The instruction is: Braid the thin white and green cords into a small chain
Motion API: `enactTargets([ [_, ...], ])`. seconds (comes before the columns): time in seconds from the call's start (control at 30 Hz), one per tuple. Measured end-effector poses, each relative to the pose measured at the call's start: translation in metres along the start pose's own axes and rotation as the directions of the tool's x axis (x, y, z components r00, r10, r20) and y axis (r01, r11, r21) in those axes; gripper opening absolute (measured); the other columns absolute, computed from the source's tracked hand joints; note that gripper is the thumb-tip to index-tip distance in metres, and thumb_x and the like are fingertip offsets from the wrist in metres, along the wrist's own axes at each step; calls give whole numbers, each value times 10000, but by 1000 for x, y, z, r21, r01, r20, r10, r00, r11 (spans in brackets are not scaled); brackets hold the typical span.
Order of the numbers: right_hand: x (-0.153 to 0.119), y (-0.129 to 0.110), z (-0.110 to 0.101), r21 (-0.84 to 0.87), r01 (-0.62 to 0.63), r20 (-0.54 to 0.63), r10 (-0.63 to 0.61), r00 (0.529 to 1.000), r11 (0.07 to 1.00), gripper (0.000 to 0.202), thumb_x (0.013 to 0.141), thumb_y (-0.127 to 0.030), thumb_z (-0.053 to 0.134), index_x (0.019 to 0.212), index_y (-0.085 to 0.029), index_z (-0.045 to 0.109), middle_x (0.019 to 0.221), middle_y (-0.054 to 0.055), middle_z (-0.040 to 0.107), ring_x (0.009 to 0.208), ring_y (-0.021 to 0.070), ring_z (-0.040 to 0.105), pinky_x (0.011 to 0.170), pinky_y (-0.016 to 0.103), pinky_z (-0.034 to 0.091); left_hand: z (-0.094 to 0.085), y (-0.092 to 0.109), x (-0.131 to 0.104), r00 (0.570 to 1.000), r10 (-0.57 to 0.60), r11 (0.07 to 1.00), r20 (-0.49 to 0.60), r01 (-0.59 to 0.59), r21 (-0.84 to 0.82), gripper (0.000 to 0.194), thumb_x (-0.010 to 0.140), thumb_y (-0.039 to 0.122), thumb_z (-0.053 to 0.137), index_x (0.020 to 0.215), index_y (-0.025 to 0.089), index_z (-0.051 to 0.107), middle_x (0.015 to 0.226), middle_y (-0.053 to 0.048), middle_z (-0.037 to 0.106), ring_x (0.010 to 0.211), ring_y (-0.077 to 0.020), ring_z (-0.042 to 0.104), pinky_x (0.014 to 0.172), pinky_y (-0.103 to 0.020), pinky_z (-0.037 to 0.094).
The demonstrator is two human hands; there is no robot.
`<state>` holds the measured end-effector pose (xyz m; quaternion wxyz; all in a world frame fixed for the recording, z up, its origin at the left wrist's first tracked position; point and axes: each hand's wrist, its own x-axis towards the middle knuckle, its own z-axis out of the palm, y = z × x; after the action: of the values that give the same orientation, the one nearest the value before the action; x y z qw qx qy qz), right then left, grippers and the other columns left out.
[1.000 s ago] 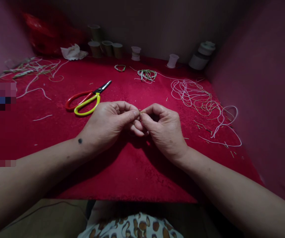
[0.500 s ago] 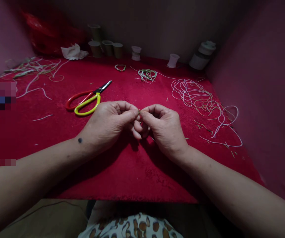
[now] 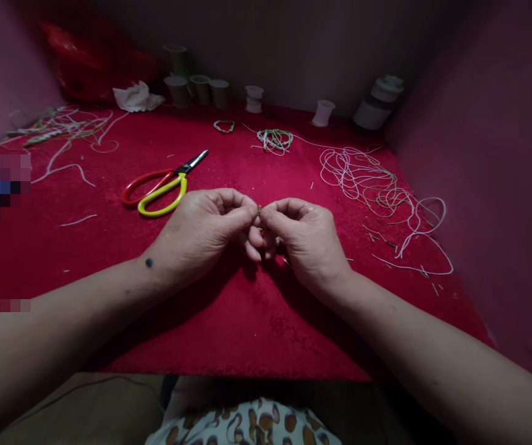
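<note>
At the middle of the table, my left hand (image 3: 214, 225) and my right hand (image 3: 300, 232) meet fingertip to fingertip. Both pinch a small piece of green cord (image 3: 259, 210) between thumb and forefinger; most of it is hidden by the fingers. The other fingers of each hand curl underneath. Just beyond my left wrist lie scissors (image 3: 162, 193) with one red and one yellow handle, blades pointing away to the right.
A tangle of white and brown cord (image 3: 358, 176) spreads on the right, with small cord scraps around it. Two braided bracelets, one a green and white bundle (image 3: 275, 139), lie farther back. Spools (image 3: 219, 94), a bottle (image 3: 379, 104) and crumpled tissue (image 3: 138, 97) stand along the back wall.
My hands stay almost in place. The fingertips of my right hand shift very slightly left, closer to those of my left hand, with the cord still pinched between them.
</note>
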<state>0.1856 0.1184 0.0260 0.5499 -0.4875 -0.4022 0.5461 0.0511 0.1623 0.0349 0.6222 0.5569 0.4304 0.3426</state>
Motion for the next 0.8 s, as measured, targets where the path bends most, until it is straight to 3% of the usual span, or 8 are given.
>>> enactTargets([
  [0.8, -2, -1, 2, -89, 84, -69, -90, 994, 993, 156, 836, -175, 638, 686, -172, 596, 514, -34, 602, 403, 67, 530, 397, 172, 429, 2, 2, -3, 1000, 10, 999, -30, -8, 44, 86, 809, 167, 664, 732, 159, 627, 543, -11, 692, 424, -143, 663, 419, -191, 507],
])
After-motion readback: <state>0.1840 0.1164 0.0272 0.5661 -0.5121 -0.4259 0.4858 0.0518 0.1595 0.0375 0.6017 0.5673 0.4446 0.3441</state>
